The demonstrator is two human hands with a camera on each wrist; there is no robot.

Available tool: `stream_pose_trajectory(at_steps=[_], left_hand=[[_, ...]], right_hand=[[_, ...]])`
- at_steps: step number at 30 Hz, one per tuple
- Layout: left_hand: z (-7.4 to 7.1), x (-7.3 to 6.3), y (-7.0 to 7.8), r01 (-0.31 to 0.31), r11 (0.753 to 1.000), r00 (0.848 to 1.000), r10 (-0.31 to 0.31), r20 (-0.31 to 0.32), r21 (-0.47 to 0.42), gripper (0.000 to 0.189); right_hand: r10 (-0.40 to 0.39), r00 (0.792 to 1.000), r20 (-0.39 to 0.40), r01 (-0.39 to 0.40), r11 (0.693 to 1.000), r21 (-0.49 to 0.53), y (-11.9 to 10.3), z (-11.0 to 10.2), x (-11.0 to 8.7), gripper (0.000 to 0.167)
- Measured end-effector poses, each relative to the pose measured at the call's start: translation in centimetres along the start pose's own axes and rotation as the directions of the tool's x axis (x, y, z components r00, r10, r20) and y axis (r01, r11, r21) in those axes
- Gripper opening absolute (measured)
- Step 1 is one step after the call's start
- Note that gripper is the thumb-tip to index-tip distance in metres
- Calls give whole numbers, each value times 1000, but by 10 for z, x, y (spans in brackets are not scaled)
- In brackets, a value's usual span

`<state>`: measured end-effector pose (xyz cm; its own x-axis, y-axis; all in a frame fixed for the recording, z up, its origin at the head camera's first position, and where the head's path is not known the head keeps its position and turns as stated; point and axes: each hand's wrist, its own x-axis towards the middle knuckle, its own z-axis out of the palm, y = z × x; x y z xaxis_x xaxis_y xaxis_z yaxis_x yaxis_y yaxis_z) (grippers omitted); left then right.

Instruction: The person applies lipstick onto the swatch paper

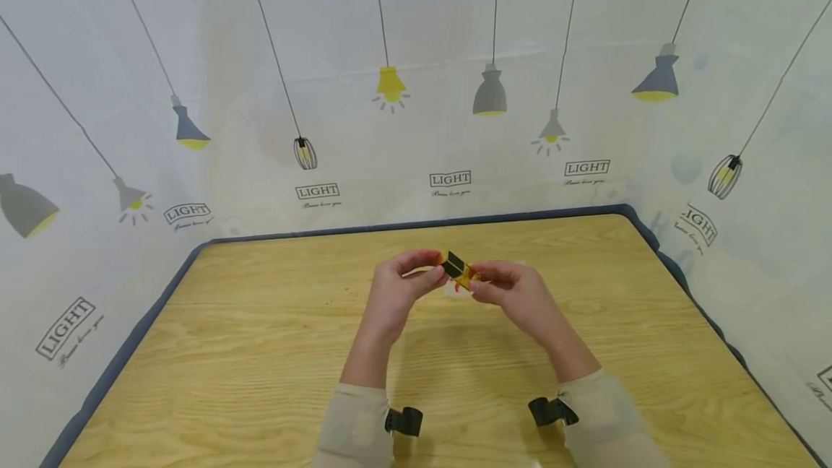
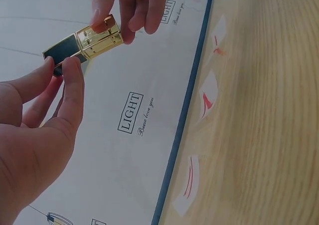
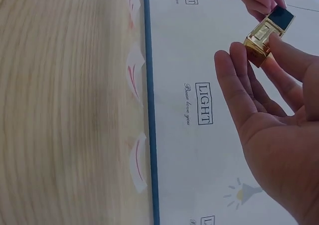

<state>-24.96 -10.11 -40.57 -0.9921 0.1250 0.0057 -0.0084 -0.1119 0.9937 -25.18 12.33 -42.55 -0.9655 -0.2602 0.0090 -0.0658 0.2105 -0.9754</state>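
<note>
A square gold-and-black lipstick tube (image 1: 456, 267) is held up over the table between both hands. My left hand (image 1: 394, 291) pinches its black end between thumb and fingers. At the gold end, the thumb and fingertips of my right hand (image 1: 520, 296) grip the tube. In the left wrist view the lipstick tube (image 2: 82, 43) looks closed, its black and gold parts joined in one line. The right wrist view shows the right thumb lying along the gold side of the tube (image 3: 260, 35), partly covering it.
White paper strips with red strokes, such as one strip (image 2: 188, 185) and another (image 2: 208, 96), lie on the wooden table (image 1: 260, 352) beyond the hands. A dark blue edging (image 1: 338, 233) borders the table. Pale walls (image 1: 442, 136) printed with lamps stand close behind and beside it.
</note>
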Motion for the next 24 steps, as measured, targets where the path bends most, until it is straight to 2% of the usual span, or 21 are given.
stream_pose_trajectory(at_steps=[2, 4, 7, 9, 14, 20, 24], left_hand=[[1, 1, 1, -3, 999, 1000, 3, 8, 37, 32], [3, 2, 1, -1, 996, 1000, -1, 19, 86, 31], [5, 4, -4, 4, 987, 999, -12, 52, 161, 31], [8, 5, -9, 19, 977, 997, -35, 74, 211, 32], [17, 6, -22, 36, 963, 991, -70, 117, 266, 30], [34, 9, -35, 19, 954, 991, -57, 119, 298, 27], [47, 10, -40, 2, 945, 990, -48, 133, 327, 26]], right_hand=[[-22, 1000, 3, 22, 996, -90, -1, -3, 1, 36], [-49, 999, 14, 51, 977, -205, 0, -5, 2, 31], [-83, 994, 66, 102, 921, -375, 3, -9, 2, 24], [-86, 990, 113, 128, 888, -441, 7, -12, 2, 20], [-67, 979, 192, 157, 852, -500, 21, -20, 5, 15], [-71, 973, 219, 186, 802, -568, 35, -31, 7, 15], [-58, 973, 224, 183, 789, -587, 37, -41, 3, 13]])
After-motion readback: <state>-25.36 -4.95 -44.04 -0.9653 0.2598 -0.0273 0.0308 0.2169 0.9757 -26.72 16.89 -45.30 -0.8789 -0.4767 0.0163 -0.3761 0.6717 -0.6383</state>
